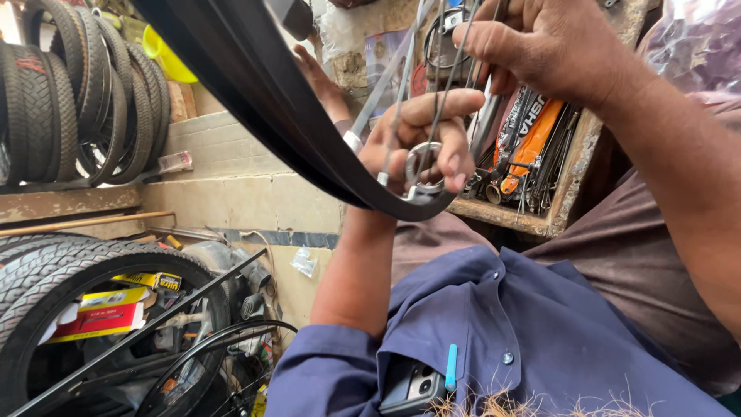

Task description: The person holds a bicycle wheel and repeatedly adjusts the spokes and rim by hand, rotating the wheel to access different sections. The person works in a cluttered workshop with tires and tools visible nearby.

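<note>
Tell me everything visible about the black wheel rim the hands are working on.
The black rim is a curved, glossy band, metal by its look, sweeping from top centre down to the left hand. Thin silver spokes run up from its inner edge. The left hand grips it together with a small round spoke wrench; the right hand pinches spokes above.

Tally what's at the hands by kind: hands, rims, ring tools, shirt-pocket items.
Hands: 3 (left hand, right hand gripping spokes, another person's hand)
Black rim: 1
Metal ring tool: 1
Phone: 1
Blue pen: 1
Total: 7 (spokes too blurred to count)
</note>
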### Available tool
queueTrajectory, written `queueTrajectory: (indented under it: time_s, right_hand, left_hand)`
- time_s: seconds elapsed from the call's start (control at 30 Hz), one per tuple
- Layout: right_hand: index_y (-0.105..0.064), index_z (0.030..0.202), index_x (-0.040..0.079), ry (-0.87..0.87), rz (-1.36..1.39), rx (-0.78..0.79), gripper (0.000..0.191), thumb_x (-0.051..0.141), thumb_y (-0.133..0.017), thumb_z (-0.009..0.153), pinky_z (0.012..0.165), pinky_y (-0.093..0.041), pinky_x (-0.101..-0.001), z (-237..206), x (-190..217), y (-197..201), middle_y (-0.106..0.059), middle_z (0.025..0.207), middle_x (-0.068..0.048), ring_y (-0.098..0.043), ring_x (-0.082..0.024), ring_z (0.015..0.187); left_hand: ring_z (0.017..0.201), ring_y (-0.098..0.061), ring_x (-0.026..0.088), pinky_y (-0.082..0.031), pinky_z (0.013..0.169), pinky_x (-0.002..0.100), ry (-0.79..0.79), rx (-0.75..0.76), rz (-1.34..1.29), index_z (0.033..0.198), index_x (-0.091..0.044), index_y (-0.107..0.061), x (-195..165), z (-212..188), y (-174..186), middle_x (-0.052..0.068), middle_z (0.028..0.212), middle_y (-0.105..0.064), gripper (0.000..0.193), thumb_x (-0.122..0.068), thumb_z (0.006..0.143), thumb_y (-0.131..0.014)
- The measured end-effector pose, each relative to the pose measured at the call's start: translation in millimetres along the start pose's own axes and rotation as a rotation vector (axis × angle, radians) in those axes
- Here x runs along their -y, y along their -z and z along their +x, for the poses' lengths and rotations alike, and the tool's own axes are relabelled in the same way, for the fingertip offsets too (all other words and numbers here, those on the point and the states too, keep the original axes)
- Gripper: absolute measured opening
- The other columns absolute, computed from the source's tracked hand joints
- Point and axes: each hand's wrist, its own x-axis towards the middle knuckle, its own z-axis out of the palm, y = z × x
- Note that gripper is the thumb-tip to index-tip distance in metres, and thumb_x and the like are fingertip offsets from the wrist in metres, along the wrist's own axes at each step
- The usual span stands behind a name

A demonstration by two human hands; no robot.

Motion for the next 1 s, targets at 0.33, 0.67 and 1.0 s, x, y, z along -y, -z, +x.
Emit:
queueTrajectory:
  time_s: [0.33,0.67,1.0]
  right_hand:
    - [-0.067,0.113,0.004,0.292,-0.163,-0.322,0.058,0.062,-0.06,0.107,0.071,-0.058,-0.0213,-6.6,-25.0,18.8,-0.069,0.099,-0.003,-0.07,-0.009,0.087]
    - [-0.064,0.115,0.002,0.251,-0.096,-0.112,0.07,0.07,-0.06,0.101,0.077,-0.061,-0.0278,-1.9,-26.4,17.8,-0.068,0.102,-0.006,-0.07,-0.013,0.097]
    - [-0.065,0.126,0.002,0.15,-0.201,-0.116,0.074,0.07,-0.059,0.1,0.077,-0.063,-0.0313,3.6,-36.1,23.4,-0.069,0.11,-0.008,-0.071,-0.018,0.106]
  left_hand:
    - [0.098,-0.07,0.014,-0.059,0.09,0.029,0.181,-0.353,0.913,0.134,0.005,-0.064,25.9,4.0,60.0,0.011,0.112,-0.073,0.033,-0.003,0.102,-0.067]
    - [0.089,-0.071,0.012,-0.061,0.08,0.026,0.175,-0.546,1.047,0.132,0.006,-0.065,3.7,0.3,64.6,0.008,0.104,-0.076,0.037,-0.008,0.099,-0.07]
    - [0.086,-0.069,0.008,-0.059,0.077,0.025,0.347,-0.436,1.004,0.132,0.009,-0.066,-4.5,-3.0,24.4,0.007,0.102,-0.077,0.041,-0.017,0.1,-0.069]
